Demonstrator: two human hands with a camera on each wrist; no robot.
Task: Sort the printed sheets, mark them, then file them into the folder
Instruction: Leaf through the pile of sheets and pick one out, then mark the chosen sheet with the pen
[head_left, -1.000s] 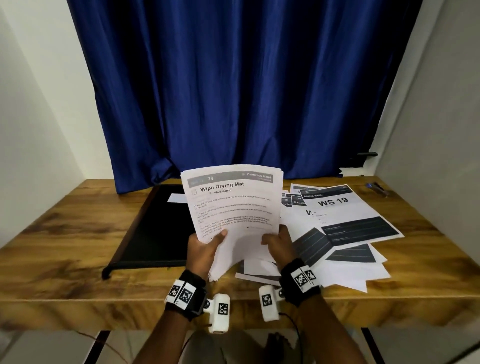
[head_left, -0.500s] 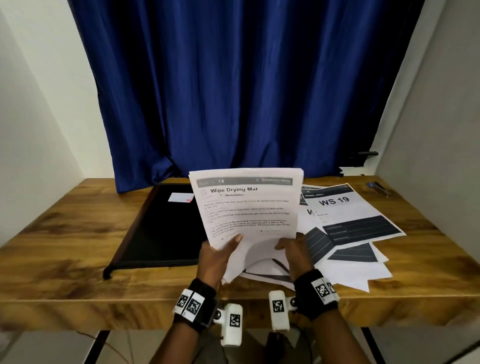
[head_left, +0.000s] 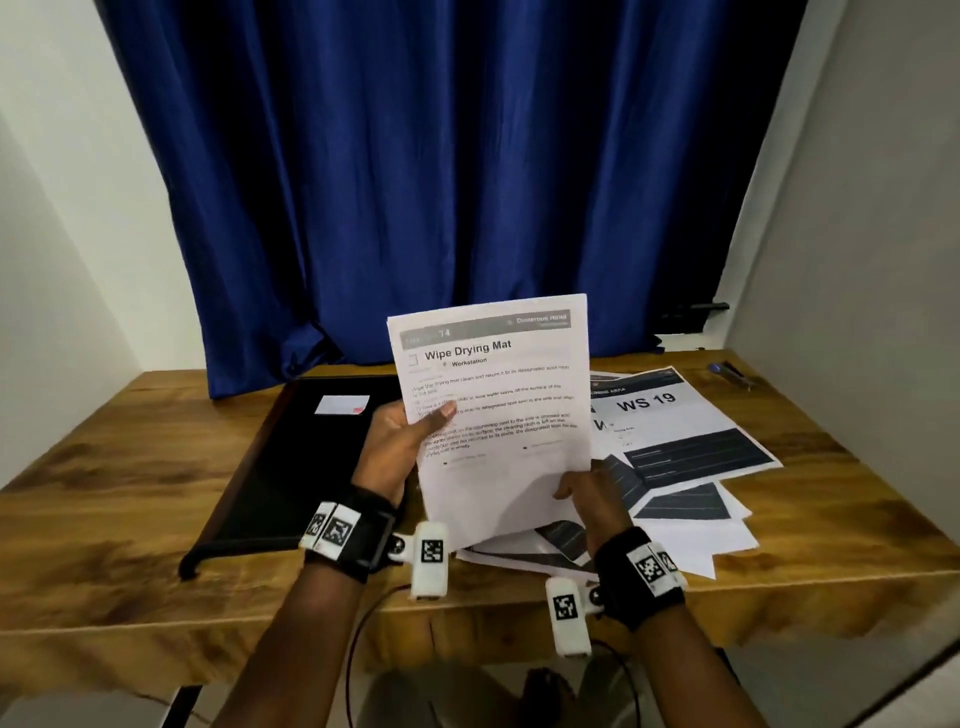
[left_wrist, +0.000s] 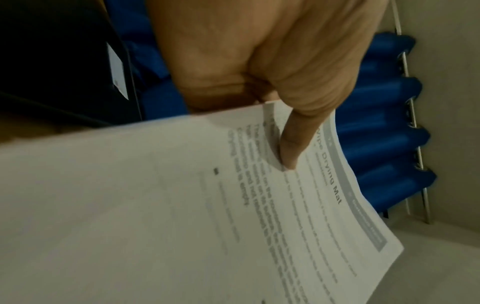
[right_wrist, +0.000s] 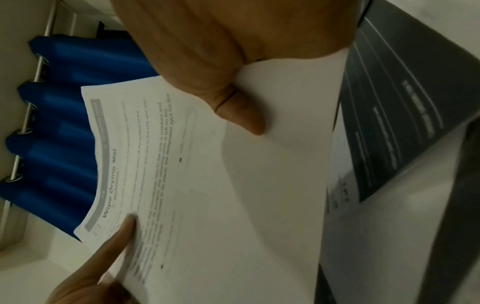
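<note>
I hold a white printed sheet headed "Wipe Drying Mat" (head_left: 498, 405) upright above the table with both hands. My left hand (head_left: 410, 441) pinches its left edge, thumb across the text (left_wrist: 288, 148). My right hand (head_left: 582, 488) pinches the lower right part, thumb on the blank area (right_wrist: 241, 115). More sheets may lie behind the front one; I cannot tell. A loose pile of printed sheets (head_left: 675, 447), the top one marked "WS 19", lies on the table to the right. A black folder (head_left: 291, 467) lies open flat on the left with a small white label (head_left: 340, 404) on it.
The wooden table (head_left: 104, 493) stands against a blue curtain (head_left: 441, 182). A pen (head_left: 732, 373) lies at the table's far right corner. White walls close in on both sides.
The held sheet has risen and shifted a little to the right. My left hand has slid up its left edge to mid-height, while my right hand stays at the bottom.
</note>
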